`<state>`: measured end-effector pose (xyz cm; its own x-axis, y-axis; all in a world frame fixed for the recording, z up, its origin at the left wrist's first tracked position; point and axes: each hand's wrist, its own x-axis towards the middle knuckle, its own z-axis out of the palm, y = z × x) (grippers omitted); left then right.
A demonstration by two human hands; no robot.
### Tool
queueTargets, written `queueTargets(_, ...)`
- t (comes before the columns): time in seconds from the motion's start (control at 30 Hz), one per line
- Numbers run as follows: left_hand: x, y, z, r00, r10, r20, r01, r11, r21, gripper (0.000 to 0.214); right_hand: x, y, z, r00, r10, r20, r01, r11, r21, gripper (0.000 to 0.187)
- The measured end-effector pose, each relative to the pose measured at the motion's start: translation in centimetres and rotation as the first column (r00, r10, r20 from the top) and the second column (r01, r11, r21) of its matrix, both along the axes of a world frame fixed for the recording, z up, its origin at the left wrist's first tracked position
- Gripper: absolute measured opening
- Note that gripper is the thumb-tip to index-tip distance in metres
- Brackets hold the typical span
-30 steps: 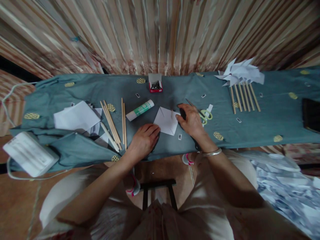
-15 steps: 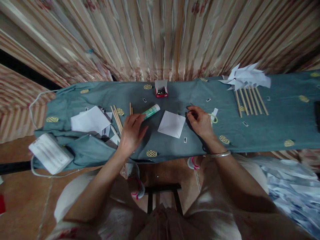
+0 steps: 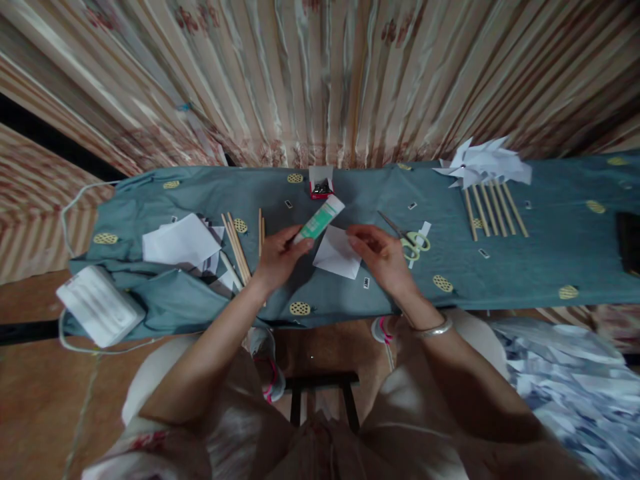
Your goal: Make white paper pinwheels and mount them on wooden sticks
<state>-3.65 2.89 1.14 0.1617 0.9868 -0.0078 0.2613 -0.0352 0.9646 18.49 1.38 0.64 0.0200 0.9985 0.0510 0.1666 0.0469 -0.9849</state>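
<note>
My left hand (image 3: 281, 259) is closed around a green-and-white glue stick (image 3: 323, 219), which tilts up to the right with its white end outermost. Below and right of it lies a folded white paper square (image 3: 334, 253) on the cloth. Over that square's right edge hovers my right hand (image 3: 377, 253), fingers loosely bent and apart, with nothing visible in them. Scissors with pale green handles (image 3: 411, 244) rest to the right of this hand, their blades pointing up and left, near a white paper strip (image 3: 425, 231).
Wooden sticks (image 3: 236, 248) and white paper sheets (image 3: 180, 241) lie at left, near a white box with a cable (image 3: 100, 307). A small red box of metal pins (image 3: 321, 188) stands at the back. Paper pinwheels (image 3: 487, 163) lie at right. Paper scraps (image 3: 575, 387) fill a bag lower right.
My left hand has lifted the glue stick off the cloth and tilted it up. My right hand has let go of the scissors and moved left over the paper square.
</note>
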Motion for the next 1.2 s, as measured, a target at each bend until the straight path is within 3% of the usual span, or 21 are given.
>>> queueTargets(0.07,1.7,-1.2,0.6,0.97,-0.08,0.231,0.115,0.983,-0.143,0.043,-0.8,-0.7,0.3,0.953,0.124,-0.275,-0.171,0.974,-0.151,0.039)
queueTargets(0.17,3.5,-2.4,1.1,0.916,-0.136,0.376,0.244,0.935,-0.256,0.051,-1.5,-1.2,0.5,0.868,0.158,-0.471,-0.3,0.922,-0.244,0.042)
queueTargets(0.37,3.7,-2.8,0.8,0.92,-0.145,0.363,0.273,0.904,-0.33,0.053,-0.9,-0.9,0.2,0.833,0.017,-0.553,-0.22,0.927,-0.302,0.035)
queueTargets(0.5,1.9,-2.0,-0.2,0.978,-0.172,0.118,0.197,0.948,-0.249,0.051,0.4,0.0,0.0,0.796,-0.176,-0.579,-0.054,0.932,-0.358,0.034)
queueTargets(0.57,0.7,-1.2,-0.9,0.984,-0.108,-0.145,0.106,0.994,-0.019,0.043,0.9,0.4,0.1,0.778,-0.224,-0.587,-0.015,0.927,-0.374,0.034)
queueTargets(0.63,-0.3,-0.2,-1.7,0.918,-0.038,-0.396,0.128,0.971,0.203,0.038,1.2,0.6,0.3,0.77,-0.246,-0.589,-0.004,0.921,-0.389,0.036)
queueTargets(0.73,-0.8,1.0,-2.6,0.778,-0.017,-0.628,0.26,0.919,0.297,0.036,1.3,0.6,0.3,0.787,-0.264,-0.558,0.007,0.908,-0.42,0.039)
queueTargets(0.83,-0.3,1.1,-2.7,0.686,0.002,-0.727,0.34,0.883,0.324,0.037,1.4,0.8,0.0,0.846,-0.231,-0.481,0.028,0.919,-0.393,0.04)
queueTargets(0.97,0.7,-0.5,-2.3,0.675,0.086,-0.733,0.406,0.786,0.466,0.036,1.4,1.0,-0.8,0.944,-0.161,-0.288,0.096,0.969,-0.227,0.038)
queueTargets(1.07,1.5,-2.3,-2.6,0.686,0.008,-0.728,0.531,0.678,0.508,0.033,1.0,0.9,-1.3,0.988,-0.126,-0.093,0.113,0.985,-0.133,0.035)
queueTargets(1.13,1.9,-3.3,-3.2,0.685,-0.055,-0.726,0.572,0.659,0.489,0.032,0.7,0.6,-1.6,0.992,-0.11,0.054,0.115,0.987,-0.108,0.033)
queueTargets(1.2,2.2,-4.1,-3.7,0.686,-0.102,-0.72,0.573,0.686,0.449,0.035,0.5,0.4,-1.8,0.979,-0.099,0.18,0.116,0.989,-0.09,0.031)
